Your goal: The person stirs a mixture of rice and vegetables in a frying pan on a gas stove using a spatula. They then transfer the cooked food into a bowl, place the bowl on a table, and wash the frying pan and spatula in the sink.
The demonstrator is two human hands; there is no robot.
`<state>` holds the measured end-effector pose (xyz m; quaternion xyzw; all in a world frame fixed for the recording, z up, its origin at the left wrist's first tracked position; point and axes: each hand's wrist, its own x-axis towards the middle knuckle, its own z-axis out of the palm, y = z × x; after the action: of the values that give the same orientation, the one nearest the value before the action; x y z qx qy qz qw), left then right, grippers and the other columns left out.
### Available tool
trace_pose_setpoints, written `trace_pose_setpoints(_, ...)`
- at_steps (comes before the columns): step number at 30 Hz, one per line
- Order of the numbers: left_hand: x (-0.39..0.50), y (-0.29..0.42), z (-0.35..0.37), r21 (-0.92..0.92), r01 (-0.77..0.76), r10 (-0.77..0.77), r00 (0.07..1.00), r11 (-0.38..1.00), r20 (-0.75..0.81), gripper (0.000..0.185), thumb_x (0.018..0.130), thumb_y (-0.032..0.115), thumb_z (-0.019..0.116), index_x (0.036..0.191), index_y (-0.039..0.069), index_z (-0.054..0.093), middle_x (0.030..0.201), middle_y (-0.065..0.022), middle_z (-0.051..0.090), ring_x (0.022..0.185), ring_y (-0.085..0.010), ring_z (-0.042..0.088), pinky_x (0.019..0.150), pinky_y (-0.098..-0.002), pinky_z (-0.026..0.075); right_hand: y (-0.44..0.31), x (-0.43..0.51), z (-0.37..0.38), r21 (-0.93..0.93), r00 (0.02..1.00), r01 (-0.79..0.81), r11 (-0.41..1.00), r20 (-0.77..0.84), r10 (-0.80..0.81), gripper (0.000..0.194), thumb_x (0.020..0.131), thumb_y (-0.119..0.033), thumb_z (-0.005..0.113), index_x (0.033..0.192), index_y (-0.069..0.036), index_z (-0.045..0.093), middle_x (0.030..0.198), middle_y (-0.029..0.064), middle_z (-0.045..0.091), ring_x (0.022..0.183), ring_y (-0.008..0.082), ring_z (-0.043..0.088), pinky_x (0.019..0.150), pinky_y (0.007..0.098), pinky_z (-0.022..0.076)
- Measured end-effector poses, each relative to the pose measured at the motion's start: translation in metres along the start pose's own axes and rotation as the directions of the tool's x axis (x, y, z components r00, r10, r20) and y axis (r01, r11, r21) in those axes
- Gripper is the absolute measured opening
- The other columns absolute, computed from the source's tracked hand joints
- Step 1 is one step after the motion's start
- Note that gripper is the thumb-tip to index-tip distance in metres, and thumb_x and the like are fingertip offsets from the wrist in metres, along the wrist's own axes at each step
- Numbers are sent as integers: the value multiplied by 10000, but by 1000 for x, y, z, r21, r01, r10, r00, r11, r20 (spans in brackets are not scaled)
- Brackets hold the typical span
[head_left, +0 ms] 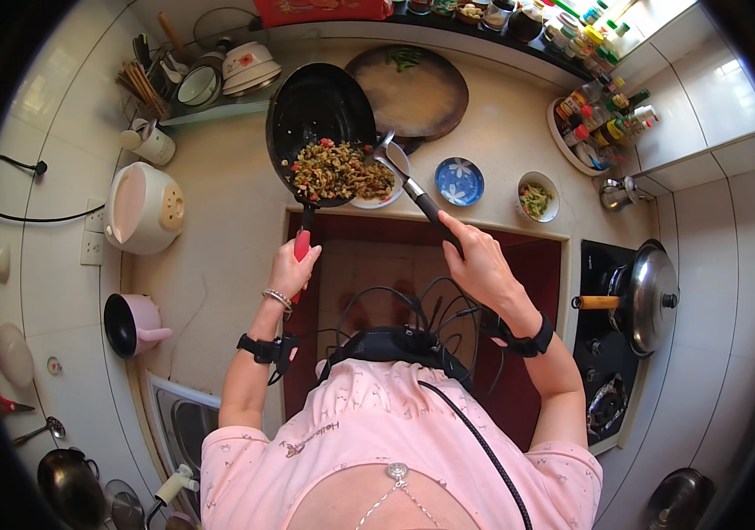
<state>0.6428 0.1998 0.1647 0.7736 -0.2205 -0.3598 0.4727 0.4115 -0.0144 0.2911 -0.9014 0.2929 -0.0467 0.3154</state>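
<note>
My left hand (293, 268) grips the red-and-black handle of a black frying pan (317, 99), which is tilted towards its right rim. Chopped stir-fried food (327, 169) with red and green bits lies low in the pan and reaches over that rim onto a white plate (397, 159). The pan hides part of the plate. In my right hand (480, 258) is the black handle of a metal spatula (410, 182), its head over the plate's far edge. Right of the plate sits a blue dish with white flowers (459, 181). Farther right, a bowl (537, 197) holds chopped vegetables.
A round wooden chopping board (410, 93) with green peppers lies behind the pan. Sauce bottles crowd a tray (566, 142) at back right. A lidded pan (649, 298) sits on the gas hob (592, 384). Leftward are a rice cooker (142, 209) and a pink pot (135, 324).
</note>
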Motion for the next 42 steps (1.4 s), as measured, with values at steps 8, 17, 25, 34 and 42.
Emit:
trace_pose_setpoints(8,0,-1,1,22,-13,14,999,1000,-30,254,880,230,648,787,30,522,509,-9,502,373,-112,495,337,-265,386,4,-18,-28,51,998,5,999,-55,-2,436,839,-62,577,1271,-14,540,827,208,646,656,259,618,636,305,470)
trace_pose_setpoints(17,-2,9,-2,-152,59,-53,998,987,40,230,888,212,643,807,42,511,518,11,474,371,-86,456,331,-249,371,-10,-11,-49,351,999,22,936,34,-36,442,847,-9,605,1286,-31,552,916,2,630,682,38,461,610,194,411)
trace_pose_setpoints(25,-5,18,3,-221,110,-86,990,969,113,225,899,218,639,822,64,494,541,29,448,388,-61,423,336,-233,359,-9,4,-36,506,980,147,850,43,-195,421,832,-34,602,1252,-33,576,712,-9,489,604,50,384,550,216,367)
trace_pose_setpoints(34,-5,19,1,-294,110,-69,987,950,145,218,903,212,639,834,75,484,554,44,432,389,-45,406,334,-226,359,35,29,-70,450,970,87,889,167,-179,391,808,-18,618,1198,-32,621,964,62,679,857,92,596,796,262,489)
trace_pose_setpoints(42,-3,16,7,-277,125,-94,988,953,123,225,900,213,644,818,77,485,551,41,437,383,-49,410,327,-226,354,34,33,-90,299,971,149,943,137,-197,387,786,-35,618,1172,-44,636,717,61,596,626,73,489,600,254,443)
